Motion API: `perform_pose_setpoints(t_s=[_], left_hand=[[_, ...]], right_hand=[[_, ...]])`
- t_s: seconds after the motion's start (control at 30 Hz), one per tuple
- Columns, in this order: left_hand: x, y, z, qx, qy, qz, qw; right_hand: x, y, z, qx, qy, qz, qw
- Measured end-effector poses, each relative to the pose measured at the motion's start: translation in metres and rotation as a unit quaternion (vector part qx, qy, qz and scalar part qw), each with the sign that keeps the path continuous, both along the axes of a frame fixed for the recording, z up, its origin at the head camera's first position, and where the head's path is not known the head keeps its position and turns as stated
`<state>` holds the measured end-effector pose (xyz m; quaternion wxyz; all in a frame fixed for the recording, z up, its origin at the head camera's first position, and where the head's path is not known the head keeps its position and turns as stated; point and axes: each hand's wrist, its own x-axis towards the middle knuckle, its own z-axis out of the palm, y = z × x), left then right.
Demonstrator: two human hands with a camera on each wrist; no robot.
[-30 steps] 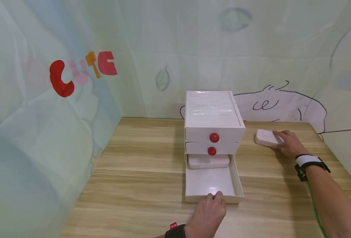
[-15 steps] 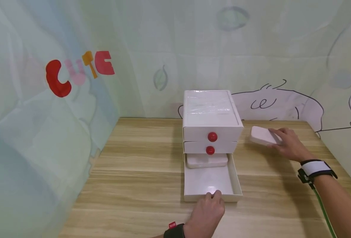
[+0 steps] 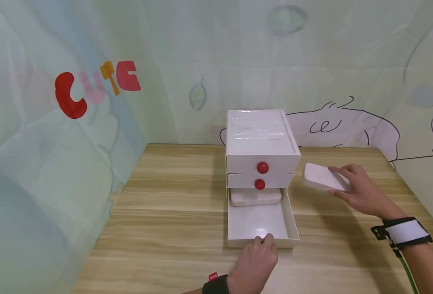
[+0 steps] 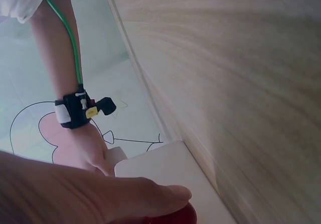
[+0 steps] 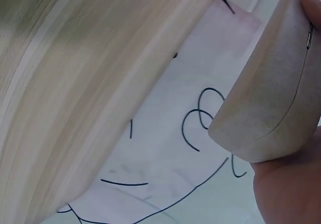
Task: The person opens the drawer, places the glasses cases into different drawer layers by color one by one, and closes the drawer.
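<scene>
A white drawer unit (image 3: 262, 132) with red knobs stands on the table, its bottom drawer (image 3: 258, 222) pulled out. My left hand (image 3: 254, 263) is at that drawer's front and pinches its red knob (image 4: 178, 215), which the hand hides in the head view. At the back of the drawer lies a flat, pale case (image 3: 256, 197) with rounded corners. Right of the unit, my right hand (image 3: 363, 192) grips a similar pale case (image 3: 323, 177) between thumb and fingers, above the table. A thin dark line runs along this case's side in the right wrist view.
The wooden table (image 3: 172, 212) is bounded by a printed cloth backdrop (image 3: 187, 61) at the back and sides. Two shut drawers with red knobs (image 3: 262, 167) sit above the pulled-out one. A green cable (image 3: 407, 267) runs from the right wrist strap.
The right hand has lifted the pale case off the table and moved it left and nearer, towards the drawer unit. The left hand has stayed at the drawer front.
</scene>
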<state>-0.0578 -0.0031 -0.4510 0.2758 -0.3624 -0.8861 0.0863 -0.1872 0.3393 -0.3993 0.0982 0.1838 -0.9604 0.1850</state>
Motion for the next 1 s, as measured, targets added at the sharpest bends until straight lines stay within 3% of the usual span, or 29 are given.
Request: perform_pose_setpoints(t_s=[0.2,0.5,0.8,1.0], left_hand=[[0.001,0.000,0.000,-0.002,-0.007,-0.001,1.0000],[0.001,0.000,0.003,-0.007,-0.012,0.007,0.9999],[0.002,0.000,0.002,-0.006,-0.011,0.010,0.9999],[0.000,0.000,0.001,0.002,0.004,0.004,1.0000]], right_hand=[[0.024,-0.010,0.003,0.013,0.030,0.006,0.9995],[0.048,-0.036,-0.001,-0.003,0.098,0.066,0.9930],[0.051,-0.073,-0.012,0.009,0.102,0.094,0.9902],[0.047,-0.095,-0.013,0.017,0.079,0.106,0.9910]])
